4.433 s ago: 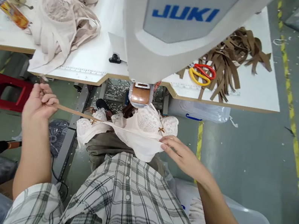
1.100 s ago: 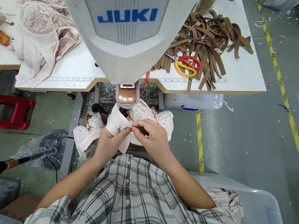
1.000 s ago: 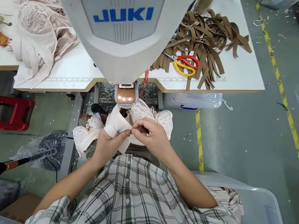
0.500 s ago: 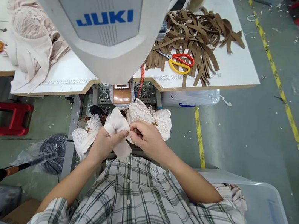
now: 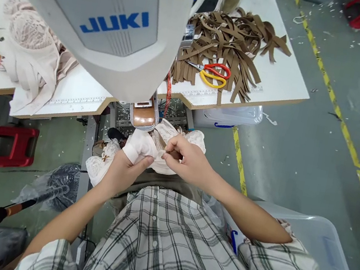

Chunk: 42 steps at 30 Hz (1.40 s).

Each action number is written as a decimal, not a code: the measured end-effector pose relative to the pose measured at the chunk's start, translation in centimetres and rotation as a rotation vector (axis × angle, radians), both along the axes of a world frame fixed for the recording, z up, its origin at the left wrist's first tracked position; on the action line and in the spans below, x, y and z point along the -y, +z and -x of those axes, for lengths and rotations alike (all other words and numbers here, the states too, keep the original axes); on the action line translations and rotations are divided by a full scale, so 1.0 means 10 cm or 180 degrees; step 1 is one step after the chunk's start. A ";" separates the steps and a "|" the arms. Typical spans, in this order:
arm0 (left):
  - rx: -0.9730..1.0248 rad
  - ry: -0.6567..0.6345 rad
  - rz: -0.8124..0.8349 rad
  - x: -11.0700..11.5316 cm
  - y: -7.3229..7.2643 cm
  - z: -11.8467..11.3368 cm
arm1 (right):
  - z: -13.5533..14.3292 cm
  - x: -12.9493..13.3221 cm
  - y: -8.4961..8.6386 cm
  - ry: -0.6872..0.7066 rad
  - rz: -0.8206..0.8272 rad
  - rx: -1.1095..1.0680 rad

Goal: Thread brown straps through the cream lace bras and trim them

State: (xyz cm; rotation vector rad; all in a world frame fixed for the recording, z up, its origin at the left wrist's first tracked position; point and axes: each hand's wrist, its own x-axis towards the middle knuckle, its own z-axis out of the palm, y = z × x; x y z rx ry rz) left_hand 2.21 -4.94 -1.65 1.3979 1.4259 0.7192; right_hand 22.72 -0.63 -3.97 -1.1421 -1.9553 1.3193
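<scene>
Your left hand (image 5: pixel 127 172) has its thumb pressed down on a pale pink cloth garment with lace cups (image 5: pixel 140 144), clamping it; the other fingers go out of sight under the folded band. Your right hand (image 5: pixel 189 162) meets it from the other side, thumb and forefinger brought close at a small pale edge. Whether they grip that edge or the narrow brown strip (image 5: pixel 161 139) beside it, I cannot tell. The garment lies over your lap, just below the rounded, tan-faced machine part (image 5: pixel 144 116), its cups partly covered by your right hand. A second pale lace garment (image 5: pixel 96 169) shows only in part, left of your left hand.

The white machine head with blue JUKI lettering (image 5: pixel 103 16) is cut off at the top and hides part of the white tabletop (image 5: pixel 285 83). Red-and-yellow-handled scissors (image 5: pixel 215 75) rest against loose brown fabric strips (image 5: pixel 229 46), their blade tips hard to make out.
</scene>
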 end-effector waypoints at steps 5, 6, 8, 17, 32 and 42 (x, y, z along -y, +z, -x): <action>-0.0135 -0.0104 -0.0102 0.01 0.01 -0.05 | 0.00 0.00 0.04 0.0239 -0.0219 0.0057; -0.0159 -0.0096 -0.0087 0.01 0.01 -0.05 | 0.00 0.00 0.04 0.0261 -0.0207 0.0048; -0.0199 -0.0061 -0.0017 0.01 0.01 -0.05 | 0.00 0.00 0.05 0.0307 -0.0143 0.0016; 0.0051 0.0251 0.0243 -0.01 -0.04 -0.03 | -0.06 -0.12 0.07 0.0524 0.0475 -0.0086; 0.1148 0.1036 0.0817 -0.08 -0.13 -0.15 | 0.02 -0.19 -0.03 0.0219 0.2173 -0.1011; 0.1364 0.1296 0.0723 -0.04 -0.08 -0.27 | -0.01 -0.24 0.16 0.0282 0.0925 -0.0416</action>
